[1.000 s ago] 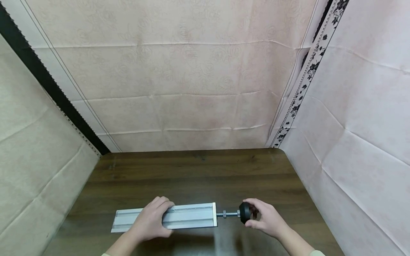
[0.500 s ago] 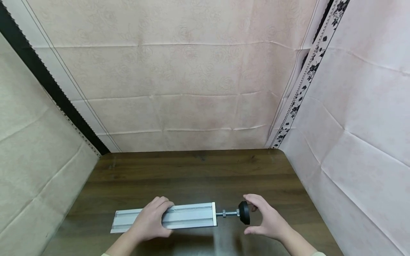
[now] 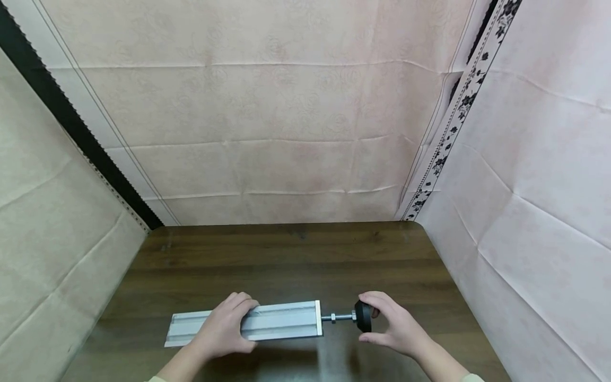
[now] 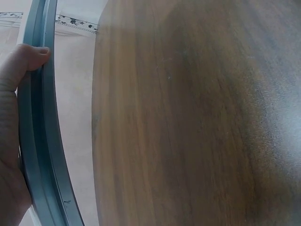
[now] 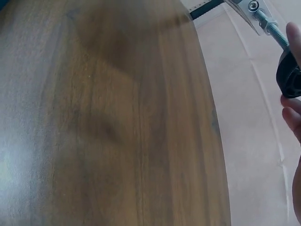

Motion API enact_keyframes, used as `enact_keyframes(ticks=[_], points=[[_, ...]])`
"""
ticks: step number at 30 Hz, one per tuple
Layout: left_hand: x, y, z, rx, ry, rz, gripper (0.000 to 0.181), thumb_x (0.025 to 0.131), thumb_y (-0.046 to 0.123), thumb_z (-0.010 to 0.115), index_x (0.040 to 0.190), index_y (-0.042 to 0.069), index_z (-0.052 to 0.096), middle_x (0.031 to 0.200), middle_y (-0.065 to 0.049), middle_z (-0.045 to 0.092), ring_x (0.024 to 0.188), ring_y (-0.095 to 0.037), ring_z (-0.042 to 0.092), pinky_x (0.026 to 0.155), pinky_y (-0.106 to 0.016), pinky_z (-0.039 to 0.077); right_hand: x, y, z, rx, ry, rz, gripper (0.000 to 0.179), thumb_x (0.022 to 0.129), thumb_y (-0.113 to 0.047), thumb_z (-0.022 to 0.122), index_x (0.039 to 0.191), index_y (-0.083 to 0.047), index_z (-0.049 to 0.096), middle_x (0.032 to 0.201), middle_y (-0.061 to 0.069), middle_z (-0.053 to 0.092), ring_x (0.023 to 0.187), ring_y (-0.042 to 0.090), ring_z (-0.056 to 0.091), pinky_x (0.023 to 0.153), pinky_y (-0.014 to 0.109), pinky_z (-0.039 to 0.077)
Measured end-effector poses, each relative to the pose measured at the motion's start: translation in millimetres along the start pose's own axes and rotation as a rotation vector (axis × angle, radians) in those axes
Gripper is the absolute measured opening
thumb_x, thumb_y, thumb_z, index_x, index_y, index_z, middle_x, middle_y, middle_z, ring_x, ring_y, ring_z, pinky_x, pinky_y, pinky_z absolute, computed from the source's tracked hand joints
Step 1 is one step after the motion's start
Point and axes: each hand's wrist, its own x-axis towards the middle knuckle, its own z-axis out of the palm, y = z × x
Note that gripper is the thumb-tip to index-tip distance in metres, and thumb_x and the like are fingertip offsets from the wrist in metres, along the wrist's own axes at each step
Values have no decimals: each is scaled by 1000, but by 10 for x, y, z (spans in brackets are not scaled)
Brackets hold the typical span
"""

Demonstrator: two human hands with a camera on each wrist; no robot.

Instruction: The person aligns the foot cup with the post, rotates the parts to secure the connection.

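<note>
My left hand [image 3: 224,328] grips a silver aluminium profile [image 3: 281,321] at its middle, the thumb on the near side. The left wrist view shows the thumb [image 4: 35,55] lying across the grooved profile. A white plate caps the profile's right end. From that plate a threaded rod [image 3: 341,318] with nuts sticks out to a black levelling foot [image 3: 364,317]. My right hand [image 3: 398,324] has its fingers and thumb round the foot's rim. Fingertips touch the foot [image 5: 288,77] at the edge of the right wrist view. Its underside is mostly hidden.
Below lies a brown wood-grain table [image 3: 286,254] with rounded far corners. Pale creased cloth [image 3: 286,116] hangs behind it and along both sides. A black strip [image 3: 81,122] runs down the left corner, and a floral border down the right.
The right hand let go of the foot's rim, spread its fingers, then closed round it again. The left hand and the profile have barely moved.
</note>
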Motion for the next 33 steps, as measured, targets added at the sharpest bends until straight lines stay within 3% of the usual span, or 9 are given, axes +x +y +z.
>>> enact_keyframes(ticks=[8, 15, 24, 29, 33], points=[[9, 8, -9, -6, -32, -18, 61, 47, 41, 82, 99, 15, 63, 94, 12, 52, 83, -6, 45, 70, -24, 44, 7, -27, -9, 18, -10, 92, 70, 71, -35, 78, 128, -6, 50, 112, 3, 57, 78, 4, 53, 68, 17, 44], [4, 0, -9, -15, -23, -17, 60, 47, 39, 84, 98, 15, 63, 94, 12, 52, 83, -6, 45, 70, -25, 44, 33, -46, 0, -15, 0, 118, 64, 72, -34, 78, 122, -2, 53, 104, 2, 59, 73, 8, 54, 65, 18, 45], [7, 1, -4, -2, -18, -14, 61, 47, 40, 84, 98, 15, 63, 94, 12, 52, 83, -6, 45, 70, -26, 45, 36, -46, 14, 8, 0, 237, 56, 77, -40, 73, 117, -4, 57, 86, -8, 57, 67, 4, 52, 54, 19, 43], [8, 7, -6, 6, -17, -8, 61, 47, 41, 83, 98, 15, 63, 94, 12, 52, 82, -6, 45, 70, -25, 44, 35, -42, 22, 5, 28, 228, 53, 79, -46, 69, 113, -6, 59, 82, -8, 58, 65, 3, 51, 52, 15, 40], [9, 13, -11, 12, -21, -6, 61, 47, 41, 83, 98, 15, 63, 94, 12, 52, 83, -6, 46, 70, -25, 45, 50, -60, 18, 16, 31, 228, 48, 79, -42, 71, 111, -8, 59, 80, -7, 60, 64, 1, 52, 52, 13, 40]])
